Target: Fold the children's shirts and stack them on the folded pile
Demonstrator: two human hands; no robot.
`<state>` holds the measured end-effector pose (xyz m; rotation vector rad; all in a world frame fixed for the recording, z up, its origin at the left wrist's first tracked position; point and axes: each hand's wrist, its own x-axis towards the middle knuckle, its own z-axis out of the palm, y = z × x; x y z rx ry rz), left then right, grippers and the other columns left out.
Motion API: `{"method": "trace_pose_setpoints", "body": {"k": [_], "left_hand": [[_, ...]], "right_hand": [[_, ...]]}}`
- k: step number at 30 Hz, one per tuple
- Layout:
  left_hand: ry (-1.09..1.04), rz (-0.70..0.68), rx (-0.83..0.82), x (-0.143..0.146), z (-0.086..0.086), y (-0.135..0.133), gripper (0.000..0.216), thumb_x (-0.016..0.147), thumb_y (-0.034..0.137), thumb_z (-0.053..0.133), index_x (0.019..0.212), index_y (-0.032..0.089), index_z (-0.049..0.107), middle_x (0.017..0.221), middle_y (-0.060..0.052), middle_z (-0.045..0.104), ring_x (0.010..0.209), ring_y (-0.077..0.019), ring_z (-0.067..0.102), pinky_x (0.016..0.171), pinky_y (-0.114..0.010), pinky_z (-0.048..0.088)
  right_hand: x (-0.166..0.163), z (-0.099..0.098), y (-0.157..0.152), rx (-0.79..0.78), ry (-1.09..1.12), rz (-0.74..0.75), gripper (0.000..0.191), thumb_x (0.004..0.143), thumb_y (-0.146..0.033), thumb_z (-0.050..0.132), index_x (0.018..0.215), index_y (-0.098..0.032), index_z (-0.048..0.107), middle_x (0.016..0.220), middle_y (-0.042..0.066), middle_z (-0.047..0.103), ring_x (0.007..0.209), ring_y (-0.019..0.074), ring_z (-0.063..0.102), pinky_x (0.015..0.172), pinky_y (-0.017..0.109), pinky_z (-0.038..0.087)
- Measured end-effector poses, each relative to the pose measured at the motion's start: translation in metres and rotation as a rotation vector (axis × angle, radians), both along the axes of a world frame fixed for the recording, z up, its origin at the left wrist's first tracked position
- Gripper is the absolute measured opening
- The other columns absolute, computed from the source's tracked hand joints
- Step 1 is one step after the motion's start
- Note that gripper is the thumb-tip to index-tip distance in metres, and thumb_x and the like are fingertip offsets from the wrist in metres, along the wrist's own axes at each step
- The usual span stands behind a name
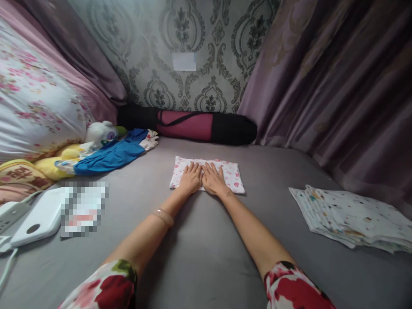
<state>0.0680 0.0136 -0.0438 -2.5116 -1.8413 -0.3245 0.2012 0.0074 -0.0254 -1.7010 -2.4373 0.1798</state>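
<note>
A small white cloth (230,171) with pink prints lies folded into a rectangle on the grey bed sheet (206,240). Both of my hands rest flat on its middle, side by side. My left hand (191,178) has its fingers stretched out and pressed on the cloth; a pale bangle sits on that wrist. My right hand (213,178) lies flat beside it, fingers spread, touching the left one.
A stack of folded printed cloths (350,216) lies at the right. Blue fabric (111,155), a plush toy (99,132) and floral pillows (35,103) crowd the left. White devices (37,216) sit at front left. A rolled mat bag (199,125) lies along the wall; curtains (337,94) hang right.
</note>
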Motion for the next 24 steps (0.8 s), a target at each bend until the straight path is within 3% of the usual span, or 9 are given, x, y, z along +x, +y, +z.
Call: {"method": "trace_pose_setpoints", "body": {"k": [4, 10, 15, 19, 24], "left_hand": [[0.027, 0.016, -0.040, -0.002, -0.002, 0.000, 0.054, 0.099, 0.035, 0.023, 0.148, 0.015, 0.035, 0.155, -0.012, 0.033, 0.146, -0.0317, 0.018, 0.117, -0.052, 0.015], [0.060, -0.002, -0.145, -0.002, 0.011, 0.008, 0.054, 0.099, 0.036, 0.025, 0.148, 0.016, 0.035, 0.155, -0.012, 0.031, 0.145, -0.0334, 0.020, 0.115, -0.054, 0.019], [0.022, 0.045, -0.008, 0.002, 0.007, 0.009, 0.056, 0.100, 0.041, 0.023, 0.149, 0.016, 0.035, 0.156, -0.012, 0.028, 0.146, -0.0315, 0.019, 0.117, -0.052, 0.014], [0.026, 0.029, -0.017, 0.005, 0.000, 0.007, 0.056, 0.099, 0.043, 0.024, 0.149, 0.018, 0.035, 0.156, -0.012, 0.029, 0.145, -0.0330, 0.022, 0.116, -0.053, 0.015], [0.025, 0.030, -0.061, -0.001, 0.006, 0.009, 0.056, 0.099, 0.044, 0.025, 0.148, 0.019, 0.036, 0.156, -0.012, 0.030, 0.145, -0.0321, 0.022, 0.116, -0.053, 0.016]], "right_hand": [[0.001, -0.003, 0.000, -0.013, -0.005, -0.010, 0.058, 0.095, -0.031, 0.025, 0.152, -0.019, 0.028, 0.160, 0.003, 0.020, 0.147, 0.0270, 0.013, 0.116, 0.056, 0.005], [0.005, 0.008, 0.006, -0.116, -0.011, 0.007, 0.058, 0.096, -0.032, 0.023, 0.152, -0.019, 0.026, 0.160, 0.004, 0.019, 0.147, 0.0264, 0.014, 0.116, 0.056, 0.008], [0.013, 0.007, 0.006, 0.036, -0.015, -0.023, 0.056, 0.097, -0.031, 0.024, 0.151, -0.019, 0.030, 0.159, 0.005, 0.021, 0.147, 0.0250, 0.014, 0.116, 0.053, 0.003], [0.013, -0.001, 0.004, 0.030, -0.035, -0.038, 0.055, 0.097, -0.032, 0.024, 0.150, -0.020, 0.032, 0.158, 0.004, 0.025, 0.145, 0.0253, 0.019, 0.116, 0.051, 0.008], [0.017, 0.002, 0.006, 0.002, -0.041, -0.021, 0.055, 0.098, -0.032, 0.023, 0.151, -0.019, 0.031, 0.159, 0.005, 0.022, 0.146, 0.0245, 0.017, 0.116, 0.051, 0.008]]}}
